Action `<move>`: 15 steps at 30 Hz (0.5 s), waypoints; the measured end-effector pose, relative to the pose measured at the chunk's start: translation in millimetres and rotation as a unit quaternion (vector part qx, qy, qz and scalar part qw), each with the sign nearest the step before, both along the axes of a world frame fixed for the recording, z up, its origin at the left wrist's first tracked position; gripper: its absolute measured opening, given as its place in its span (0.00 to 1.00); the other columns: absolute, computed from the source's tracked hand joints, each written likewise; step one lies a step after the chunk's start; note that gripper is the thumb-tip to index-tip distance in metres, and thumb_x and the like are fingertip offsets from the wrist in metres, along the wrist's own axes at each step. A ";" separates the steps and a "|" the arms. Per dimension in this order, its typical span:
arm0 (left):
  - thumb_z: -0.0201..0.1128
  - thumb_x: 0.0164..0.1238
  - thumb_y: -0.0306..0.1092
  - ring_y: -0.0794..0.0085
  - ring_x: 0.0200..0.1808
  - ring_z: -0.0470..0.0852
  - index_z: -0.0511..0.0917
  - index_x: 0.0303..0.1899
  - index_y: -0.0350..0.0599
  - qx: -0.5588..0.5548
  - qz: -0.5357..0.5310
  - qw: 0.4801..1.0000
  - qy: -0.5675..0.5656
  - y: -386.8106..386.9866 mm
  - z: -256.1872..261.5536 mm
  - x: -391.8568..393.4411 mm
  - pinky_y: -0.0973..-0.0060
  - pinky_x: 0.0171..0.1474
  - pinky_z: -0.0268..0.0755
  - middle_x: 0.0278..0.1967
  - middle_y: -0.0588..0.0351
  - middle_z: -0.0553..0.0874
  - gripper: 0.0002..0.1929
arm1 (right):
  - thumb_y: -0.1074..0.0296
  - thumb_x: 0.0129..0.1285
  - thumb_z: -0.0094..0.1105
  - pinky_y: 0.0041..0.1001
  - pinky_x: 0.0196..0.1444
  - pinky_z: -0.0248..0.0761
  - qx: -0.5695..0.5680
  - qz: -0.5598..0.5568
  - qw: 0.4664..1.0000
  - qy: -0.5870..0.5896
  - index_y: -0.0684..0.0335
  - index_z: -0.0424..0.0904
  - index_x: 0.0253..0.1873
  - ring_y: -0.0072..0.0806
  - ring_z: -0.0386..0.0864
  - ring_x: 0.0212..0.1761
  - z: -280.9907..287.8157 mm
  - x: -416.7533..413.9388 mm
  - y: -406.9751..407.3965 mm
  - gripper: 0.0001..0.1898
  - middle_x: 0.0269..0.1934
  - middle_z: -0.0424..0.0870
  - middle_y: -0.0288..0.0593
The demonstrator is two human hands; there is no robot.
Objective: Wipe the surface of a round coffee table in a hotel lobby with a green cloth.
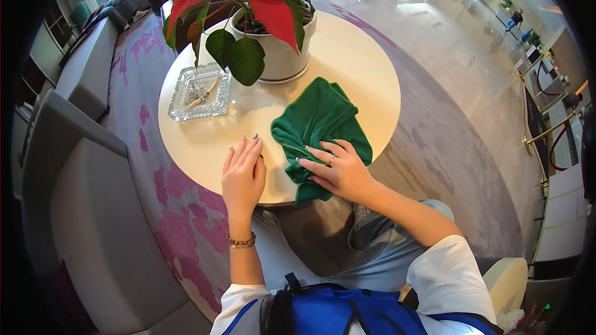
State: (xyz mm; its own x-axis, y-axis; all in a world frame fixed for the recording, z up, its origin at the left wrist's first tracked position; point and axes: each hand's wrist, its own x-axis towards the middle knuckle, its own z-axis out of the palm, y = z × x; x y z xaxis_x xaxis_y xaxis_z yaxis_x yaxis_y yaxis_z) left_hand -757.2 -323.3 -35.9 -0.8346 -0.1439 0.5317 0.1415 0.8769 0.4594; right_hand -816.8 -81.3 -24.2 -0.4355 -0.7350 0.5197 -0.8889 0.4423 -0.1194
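Observation:
A green cloth (321, 121) lies bunched on the right part of a round cream tabletop (200, 149), partly over its near edge. My right hand (342, 167), with a ring, presses on the cloth with its fingers spread; whether it pinches the fabric cannot be told. Flat on the bare tabletop, left of the cloth, rests my left hand (243, 172), empty, its fingers slightly apart. A square glass ashtray (177, 102) holding cigarette butts and ash stands at the left. Behind the cloth is a white pot (286, 63) with a red-and-green poinsettia (247, 51).
A grey armchair (93, 223) and a grey sofa (88, 70) stand to the left on patterned carpet. A person's legs (122, 11) show at the upper left. Another person (516, 19) is far off at the right, beyond rope barriers (545, 132).

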 end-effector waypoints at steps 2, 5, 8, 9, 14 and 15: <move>0.59 0.71 0.27 0.56 0.67 0.80 0.85 0.54 0.44 -0.004 -0.001 1.000 0.000 -0.2 -1.4 0.1 0.56 0.73 0.65 0.58 0.53 0.87 0.14 | 0.60 0.59 0.71 0.45 0.61 0.71 -0.005 0.000 1.000 -0.015 0.47 0.82 0.62 0.43 0.80 0.58 0.3 -6.3 1.8 0.24 0.58 0.84 0.41; 0.59 0.71 0.27 0.56 0.67 0.79 0.85 0.54 0.44 -0.006 -0.004 1.000 -0.001 0.2 -3.6 -1.4 0.56 0.73 0.65 0.58 0.53 0.87 0.14 | 0.59 0.60 0.70 0.42 0.59 0.72 -0.011 -0.028 0.999 -0.021 0.48 0.82 0.61 0.41 0.81 0.58 1.3 -21.6 8.6 0.22 0.55 0.85 0.41; 0.59 0.71 0.28 0.56 0.67 0.79 0.85 0.54 0.44 -0.015 0.000 1.000 0.000 -1.5 -2.0 1.1 0.56 0.72 0.65 0.58 0.54 0.87 0.14 | 0.60 0.61 0.69 0.40 0.58 0.72 -0.029 -0.102 0.994 0.012 0.50 0.82 0.58 0.41 0.82 0.57 0.4 -44.1 17.2 0.19 0.51 0.86 0.43; 0.59 0.71 0.28 0.57 0.67 0.80 0.85 0.54 0.44 -0.022 0.000 1.000 0.004 -1.4 -1.5 0.8 0.57 0.72 0.66 0.58 0.55 0.87 0.14 | 0.61 0.62 0.69 0.40 0.58 0.72 -0.039 -0.131 0.991 0.009 0.51 0.83 0.57 0.41 0.82 0.56 0.0 -53.8 22.4 0.18 0.50 0.86 0.43; 0.60 0.70 0.28 0.57 0.67 0.80 0.85 0.54 0.44 -0.013 0.001 1.000 0.008 -0.3 -4.0 -0.4 0.57 0.72 0.66 0.58 0.55 0.87 0.14 | 0.61 0.64 0.67 0.41 0.57 0.70 -0.068 -0.242 0.968 0.006 0.53 0.83 0.56 0.41 0.82 0.55 -7.2 -82.2 37.0 0.17 0.50 0.86 0.44; 0.60 0.70 0.28 0.58 0.67 0.80 0.85 0.53 0.44 -0.007 -0.001 1.000 0.009 -0.2 -4.0 -0.5 0.57 0.72 0.66 0.58 0.56 0.87 0.13 | 0.61 0.64 0.67 0.42 0.57 0.69 -0.051 -0.264 0.963 0.032 0.53 0.82 0.57 0.41 0.82 0.55 -9.0 -81.3 35.6 0.17 0.51 0.86 0.43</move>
State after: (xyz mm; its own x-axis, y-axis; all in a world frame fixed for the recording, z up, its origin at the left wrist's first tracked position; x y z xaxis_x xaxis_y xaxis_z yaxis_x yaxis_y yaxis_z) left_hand -757.7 -323.5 -39.9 -0.8251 -0.1352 0.5486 0.1506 0.8831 0.4443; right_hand -898.1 -45.7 -33.2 -0.6997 -0.3635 0.6151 -0.5495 0.8240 -0.1382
